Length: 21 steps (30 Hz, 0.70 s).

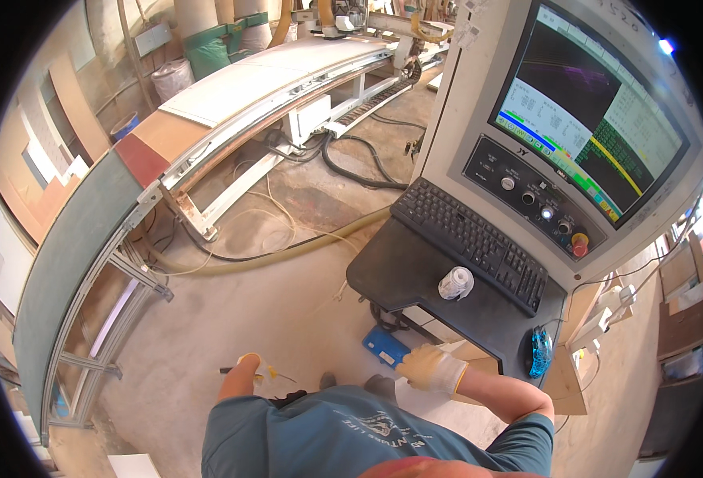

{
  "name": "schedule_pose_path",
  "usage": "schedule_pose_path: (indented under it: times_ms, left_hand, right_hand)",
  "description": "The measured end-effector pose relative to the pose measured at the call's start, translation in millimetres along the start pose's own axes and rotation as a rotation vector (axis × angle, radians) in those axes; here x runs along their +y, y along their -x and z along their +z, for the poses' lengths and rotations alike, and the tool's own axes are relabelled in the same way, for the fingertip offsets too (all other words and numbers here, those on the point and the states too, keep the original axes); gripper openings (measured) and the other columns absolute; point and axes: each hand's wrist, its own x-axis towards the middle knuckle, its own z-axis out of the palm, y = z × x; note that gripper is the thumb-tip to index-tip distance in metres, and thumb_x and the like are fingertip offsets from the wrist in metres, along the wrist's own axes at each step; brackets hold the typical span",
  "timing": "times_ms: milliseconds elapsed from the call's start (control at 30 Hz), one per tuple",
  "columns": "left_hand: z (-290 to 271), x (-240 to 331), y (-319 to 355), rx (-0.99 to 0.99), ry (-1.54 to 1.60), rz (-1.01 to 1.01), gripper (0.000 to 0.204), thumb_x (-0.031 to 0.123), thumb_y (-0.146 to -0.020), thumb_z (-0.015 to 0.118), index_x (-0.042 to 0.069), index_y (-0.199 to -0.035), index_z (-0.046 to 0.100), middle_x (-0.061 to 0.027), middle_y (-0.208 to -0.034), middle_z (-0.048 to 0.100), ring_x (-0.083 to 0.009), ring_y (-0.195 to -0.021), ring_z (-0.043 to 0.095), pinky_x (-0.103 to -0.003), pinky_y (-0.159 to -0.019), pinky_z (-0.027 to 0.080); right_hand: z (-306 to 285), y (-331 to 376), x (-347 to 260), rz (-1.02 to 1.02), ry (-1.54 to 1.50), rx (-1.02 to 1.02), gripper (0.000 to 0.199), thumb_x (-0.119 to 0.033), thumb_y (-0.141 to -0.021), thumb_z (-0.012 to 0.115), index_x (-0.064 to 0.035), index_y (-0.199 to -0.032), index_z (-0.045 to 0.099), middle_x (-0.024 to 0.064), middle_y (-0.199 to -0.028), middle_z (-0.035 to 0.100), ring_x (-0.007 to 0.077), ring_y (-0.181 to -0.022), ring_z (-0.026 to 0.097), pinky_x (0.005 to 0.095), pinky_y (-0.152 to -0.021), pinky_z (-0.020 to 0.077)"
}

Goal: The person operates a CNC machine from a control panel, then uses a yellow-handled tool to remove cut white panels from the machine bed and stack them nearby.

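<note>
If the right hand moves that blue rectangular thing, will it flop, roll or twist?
The blue thing is probably stiff: its face looks flat, with no visible sag. It seems unlikely to roll, since its outline is rectangular. It might twist, as the gloved right hand appears to have it only by one end.

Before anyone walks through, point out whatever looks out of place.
The tan hose and thick black cable snake loosely over the floor between the desk and long machine bed, which looks untidy and perhaps a trip risk.
</note>
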Motion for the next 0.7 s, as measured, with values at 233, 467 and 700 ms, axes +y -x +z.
schedule_pose_path:
  times_ms: [233,467,700]
  left_hand:
    - [-26.1,61.3,10.9,0.012,-0.214,0.311,0.043,0.053,-0.079,0.083,0.011,-0.083,0.076,-0.0018,-0.075,0.068,-0.0207,-0.065,0.059,-0.042,-0.066,0.049]
    - [-54.1,126.5,128.5,-0.027,-0.202,0.563,0.044,0.057,-0.079,0.081,0.014,-0.077,0.073,0.0000,-0.064,0.061,-0.0166,-0.054,0.054,-0.034,-0.052,0.041]
    - [-67.6,145.7,176.0,0.023,-0.262,0.686,0.049,0.062,-0.078,0.079,0.013,-0.075,0.073,-0.0012,-0.062,0.060,-0.0183,-0.054,0.055,-0.035,-0.049,0.041]
  right_hand:
    - [8.9,-5.6,14.0,0.111,0.001,-0.050,0.037,-0.021,-0.092,0.067,-0.0096,-0.127,0.069,0.0154,-0.101,0.076,0.0352,-0.090,0.076,0.0476,-0.077,0.0576]
    - [224.3,-84.3,6.9,0.448,-1.453,0.376,0.040,-0.021,-0.094,0.065,-0.0006,-0.128,0.065,0.0130,-0.098,0.075,0.0238,-0.094,0.073,0.0397,-0.081,0.0561]
    - [350.3,-110.5,-55.4,0.708,-1.886,0.219,0.047,-0.031,-0.104,0.056,0.0022,-0.137,0.055,0.0185,-0.128,0.064,0.0284,-0.119,0.060,0.0443,-0.104,0.0467]
